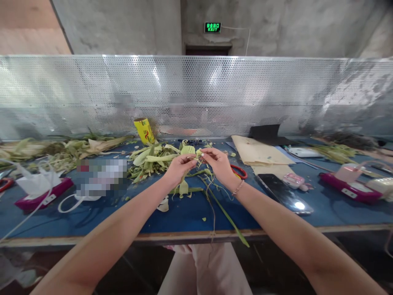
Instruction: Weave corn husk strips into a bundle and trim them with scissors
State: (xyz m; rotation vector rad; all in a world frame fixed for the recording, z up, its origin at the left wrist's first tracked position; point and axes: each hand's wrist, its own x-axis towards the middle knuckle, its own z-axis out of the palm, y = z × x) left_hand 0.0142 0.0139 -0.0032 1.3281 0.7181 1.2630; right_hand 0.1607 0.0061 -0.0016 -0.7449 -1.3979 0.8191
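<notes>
My left hand point(179, 169) and my right hand point(219, 164) meet above the middle of the blue table. Both are closed, thumbs and fingers pinching a small pale-green corn husk piece point(198, 155) between them. Its exact shape is partly hidden by the fingers. Thin stringy strands point(211, 200) hang below the hands to the table's front edge. Close behind and left of my left hand lies a heap of cut corn husks point(153, 159). Beside my right hand are the red handles of scissors point(241, 171). A long green strip point(229, 217) extends past the table edge.
A yellow container point(144, 131) stands tilted before the perforated metal screen point(196, 90). More husks point(92, 147) lie at left. Purple power strips point(46, 198) sit on both sides. To the right are a phone point(281, 192), brown paper point(258, 151) and a pink case point(293, 180).
</notes>
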